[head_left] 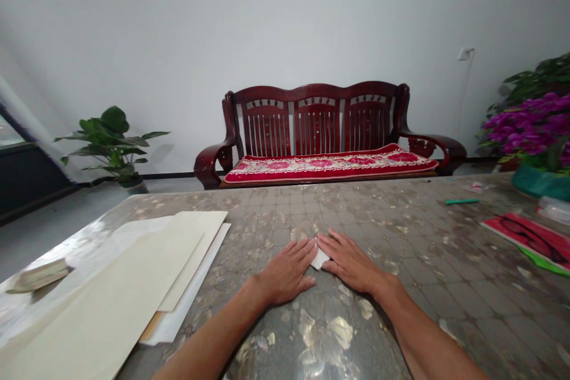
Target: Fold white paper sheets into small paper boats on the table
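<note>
A small white piece, which looks like folded paper (319, 259), lies on the patterned tabletop (320, 320) in the middle of the view. My left hand (288, 269) rests flat at its left side, fingers stretched forward over its edge and thumb pointing right. From the right, my right hand (350, 260) lies palm down with its fingers over the piece's upper right part. The fingertips of both hands nearly meet above it. Parts of the piece are hidden under the fingers.
Large cream sheets (146, 267) lie at the left, with a small folded bundle (40, 276) beside them. At the right are a green pen (462, 202), a red booklet (503, 224) with glasses (529, 236), and purple flowers (529, 130). A wooden bench (316, 130) stands beyond.
</note>
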Demonstrator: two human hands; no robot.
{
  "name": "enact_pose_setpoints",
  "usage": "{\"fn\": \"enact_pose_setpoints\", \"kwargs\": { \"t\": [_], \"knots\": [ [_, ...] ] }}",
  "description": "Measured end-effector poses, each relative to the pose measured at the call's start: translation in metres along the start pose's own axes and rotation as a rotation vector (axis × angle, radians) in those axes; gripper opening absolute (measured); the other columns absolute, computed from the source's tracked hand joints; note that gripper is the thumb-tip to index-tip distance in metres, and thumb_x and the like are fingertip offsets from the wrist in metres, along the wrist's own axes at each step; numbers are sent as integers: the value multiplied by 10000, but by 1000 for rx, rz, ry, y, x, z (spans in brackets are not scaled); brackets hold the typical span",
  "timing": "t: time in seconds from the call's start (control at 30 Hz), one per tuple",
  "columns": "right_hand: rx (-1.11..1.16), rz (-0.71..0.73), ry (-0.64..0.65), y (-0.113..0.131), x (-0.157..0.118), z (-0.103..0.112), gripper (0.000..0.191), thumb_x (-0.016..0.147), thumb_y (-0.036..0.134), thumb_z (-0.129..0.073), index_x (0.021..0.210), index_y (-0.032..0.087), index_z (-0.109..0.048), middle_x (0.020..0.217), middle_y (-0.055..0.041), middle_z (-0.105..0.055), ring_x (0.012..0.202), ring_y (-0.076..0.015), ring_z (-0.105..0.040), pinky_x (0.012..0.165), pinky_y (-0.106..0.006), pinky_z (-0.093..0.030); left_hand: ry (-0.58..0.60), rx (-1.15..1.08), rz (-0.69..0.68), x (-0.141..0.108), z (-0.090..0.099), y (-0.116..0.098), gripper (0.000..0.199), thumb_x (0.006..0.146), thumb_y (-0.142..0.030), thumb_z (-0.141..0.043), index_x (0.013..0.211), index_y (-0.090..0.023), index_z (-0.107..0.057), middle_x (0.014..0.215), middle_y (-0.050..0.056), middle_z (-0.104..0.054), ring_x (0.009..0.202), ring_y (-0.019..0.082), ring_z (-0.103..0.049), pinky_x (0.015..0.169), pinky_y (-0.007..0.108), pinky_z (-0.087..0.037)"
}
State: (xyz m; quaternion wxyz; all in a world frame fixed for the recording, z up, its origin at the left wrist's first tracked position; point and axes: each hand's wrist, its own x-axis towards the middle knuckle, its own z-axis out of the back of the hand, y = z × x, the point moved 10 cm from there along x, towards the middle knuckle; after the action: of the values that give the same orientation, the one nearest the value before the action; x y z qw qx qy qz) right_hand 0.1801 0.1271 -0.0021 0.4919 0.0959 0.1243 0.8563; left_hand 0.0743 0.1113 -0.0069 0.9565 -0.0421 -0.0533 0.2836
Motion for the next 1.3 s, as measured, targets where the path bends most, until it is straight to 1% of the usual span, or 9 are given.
{"fn": "enact_pose_setpoints", "kwargs": {
  "t": [0.13, 0.2, 0.3, 0.37, 0.43, 0.53, 0.77, 1.0, 1.3],
  "knots": [
    [1, -4, 27, -2, 1, -6, 604, 978, 512, -365, 1521, 263, -282, 1587, -28, -272, 1474, -258, -146, 1189, -480, -130, 16, -8, -52, -5, -1, -2, 635, 993, -522, -300, 1535, -206, -203, 1604, 95, -214, 1477, 255, -191, 1194, 423, -181],
    [12, 3, -15, -1, 2, -2, 601, 967, 507, -402, 1510, 265, -315, 1576, -32, -303, 1465, -268, -177, 1180, -488, -155, 2, -2, -36, -6, 1, -2, 597, 994, -497, -330, 1526, -242, -236, 1599, 74, -239, 1469, 259, -217, 1187, 438, -203],
    [32, 47, -144, 3, 0, 13, 498, 909, 443, -550, 1382, 290, -528, 1482, -43, -468, 1386, -273, -331, 1133, -469, -252, -26, 11, -8, -6, 7, -1, 540, 993, -437, -382, 1503, -284, -293, 1574, 41, -317, 1447, 263, -276, 1173, 452, -239],
    [54, 100, -220, 10, -2, 23, 334, 853, 377, -644, 1177, 311, -688, 1330, -37, -604, 1261, -255, -458, 1066, -425, -336, -56, 18, 10, -4, 10, -1, 517, 988, -393, -417, 1489, -320, -316, 1554, 13, -361, 1428, 266, -316, 1164, 461, -259],
    [88, 142, -255, 14, -3, 29, 215, 813, 324, -697, 1021, 301, -745, 1157, -29, -681, 1119, -226, -532, 983, -369, -395, -91, 22, 31, -2, 12, 0, 488, 981, -364, -449, 1461, -353, -362, 1534, -13, -396, 1407, 271, -353, 1155, 473, -277],
    [117, 153, -262, 14, -2, 30, 165, 823, 297, -699, 977, 277, -751, 1006, -20, -703, 983, -190, -566, 900, -317, -423, -139, 13, 51, 2, 12, 4, 402, 977, -332, -473, 1379, -350, -479, 1477, -25, -480, 1358, 260, -428, 1141, 467, -304],
    [77, 190, -246, 13, -2, 26, 212, 951, 340, -547, 967, 252, -739, 938, -29, -691, 926, -177, -565, 838, -288, -428, -227, -68, 79, 11, 21, 13, 268, 974, -367, -479, 1070, -245, -698, 1123, 32, -722, 1050, 194, -638, 971, 331, -439],
    [62, 97, -302, 9, -2, 31, 295, 978, 344, -484, 822, 212, -696, 846, -41, -643, 870, -173, -556, 782, -272, -418, -283, -222, 199, 7, 29, 29, 216, 916, -383, -587, 954, -235, -738, 950, 31, -731, 930, 181, -642, 862, 278, -441],
    [51, -133, -271, -5, 4, 27, 266, 963, 289, -462, 799, 211, -656, 854, -27, -606, 871, -165, -554, 756, -247, -388, -311, -402, 346, 9, 29, 46, 221, 899, -347, -599, 785, -214, -734, 837, 6, -712, 856, 170, -616, 799, 251, -413]
  ]
}}
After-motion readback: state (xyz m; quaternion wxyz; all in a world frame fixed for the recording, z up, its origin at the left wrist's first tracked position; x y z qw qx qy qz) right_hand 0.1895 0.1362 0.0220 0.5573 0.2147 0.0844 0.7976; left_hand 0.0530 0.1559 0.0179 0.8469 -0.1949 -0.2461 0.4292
